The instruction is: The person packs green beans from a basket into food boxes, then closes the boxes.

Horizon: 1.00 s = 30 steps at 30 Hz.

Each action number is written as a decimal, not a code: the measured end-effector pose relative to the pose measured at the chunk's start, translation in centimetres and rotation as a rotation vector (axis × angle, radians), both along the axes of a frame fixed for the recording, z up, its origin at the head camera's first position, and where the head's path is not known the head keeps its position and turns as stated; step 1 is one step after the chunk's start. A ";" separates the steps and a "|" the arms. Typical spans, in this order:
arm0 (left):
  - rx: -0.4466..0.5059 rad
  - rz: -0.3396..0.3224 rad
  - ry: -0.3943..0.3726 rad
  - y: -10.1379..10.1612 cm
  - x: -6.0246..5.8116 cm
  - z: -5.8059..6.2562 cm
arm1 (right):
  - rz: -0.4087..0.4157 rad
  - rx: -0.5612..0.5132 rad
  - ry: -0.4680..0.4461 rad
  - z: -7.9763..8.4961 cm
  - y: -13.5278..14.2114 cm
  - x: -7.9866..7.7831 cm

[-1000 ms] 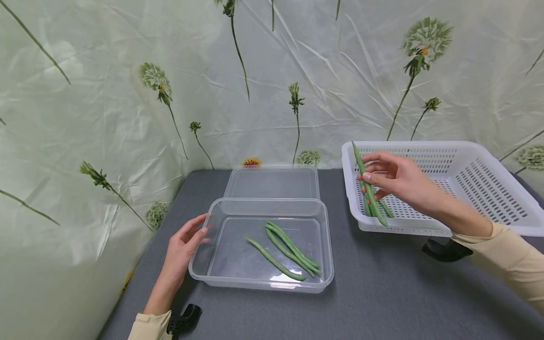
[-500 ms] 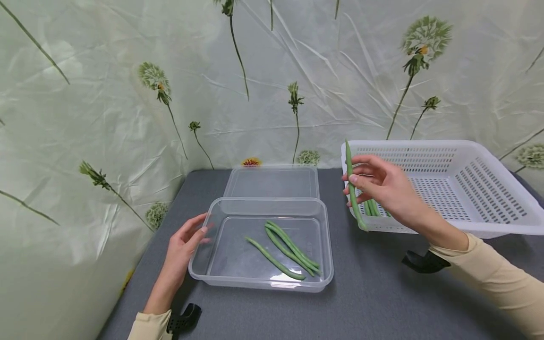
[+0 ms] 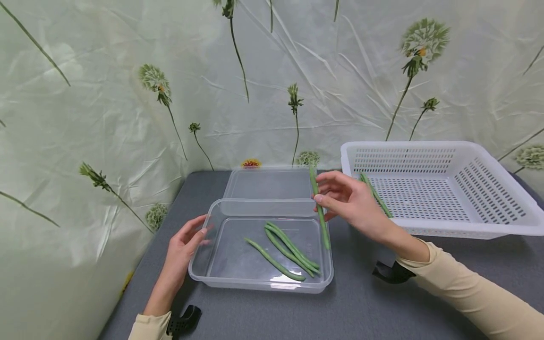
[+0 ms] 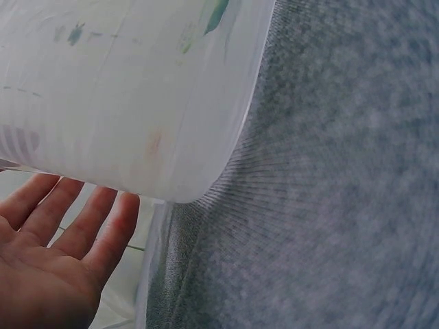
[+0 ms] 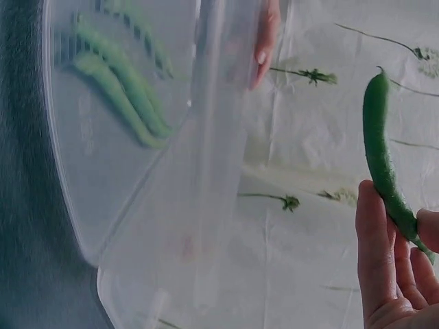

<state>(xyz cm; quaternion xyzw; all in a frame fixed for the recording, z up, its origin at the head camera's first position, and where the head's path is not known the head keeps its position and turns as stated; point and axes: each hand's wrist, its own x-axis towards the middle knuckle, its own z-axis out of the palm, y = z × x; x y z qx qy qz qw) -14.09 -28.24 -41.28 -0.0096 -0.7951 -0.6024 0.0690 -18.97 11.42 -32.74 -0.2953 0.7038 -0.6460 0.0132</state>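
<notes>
My right hand (image 3: 357,203) pinches one green bean (image 3: 322,222) between thumb and fingers, above the right rim of a clear plastic container (image 3: 259,284). In the right wrist view the held bean (image 5: 377,137) points upward from the fingertips. Several other green beans (image 3: 293,248) lie inside the container, toward its right side. At the container's left side is my left hand (image 3: 180,250), its fingers fairly straight and touching the outer wall. The left wrist view shows those fingers (image 4: 113,233) spread against the wall; the thumb is mostly hidden there.
A white perforated basket (image 3: 442,226) stands at the right, with a few green beans (image 3: 376,194) along its left side. Behind the container lies a clear flat lid (image 3: 272,182). A grey cloth covers the table (image 3: 255,316), and a flower-patterned sheet (image 3: 263,127) hangs behind.
My right hand has lifted the green bean out of the basket and carried it left to the container's right rim. The left hand and the container stay in place.
</notes>
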 end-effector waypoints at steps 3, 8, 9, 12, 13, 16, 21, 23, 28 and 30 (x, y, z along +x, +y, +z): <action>-0.001 -0.003 0.003 0.0 0.0 0.0 | 0.034 0.006 -0.015 -0.8 -1.1 0.2; 0.002 -0.005 0.001 0.0 0.0 -0.1 | 0.080 0.013 -0.070 -2.2 -2.7 0.5; 0.001 -0.004 0.001 0.0 0.0 -0.1 | 0.087 0.015 -0.075 -2.5 -3.0 0.5; -0.004 -0.001 0.000 0.0 0.0 -0.2 | 0.109 0.041 -0.087 -3.3 -3.7 0.3; -0.004 -0.001 -0.001 0.1 0.0 -0.2 | 0.118 0.059 -0.090 -3.6 -3.9 0.2; -0.005 -0.004 -0.004 0.1 0.0 -0.3 | 0.145 0.127 -0.098 -4.1 -4.3 0.1; 0.001 -0.011 -0.003 0.1 -0.1 -0.1 | 0.163 0.265 -0.102 -4.4 -4.7 -0.1; 0.000 -0.010 -0.001 0.0 -0.2 0.0 | 0.161 0.316 -0.098 -4.4 -4.9 -0.1; -0.013 -0.010 -0.001 -0.1 -0.3 0.1 | 0.146 0.428 -0.017 -4.6 -5.2 0.1; -0.015 -0.009 -0.004 -0.1 -0.2 0.0 | 0.142 0.442 0.009 -4.7 -5.3 0.2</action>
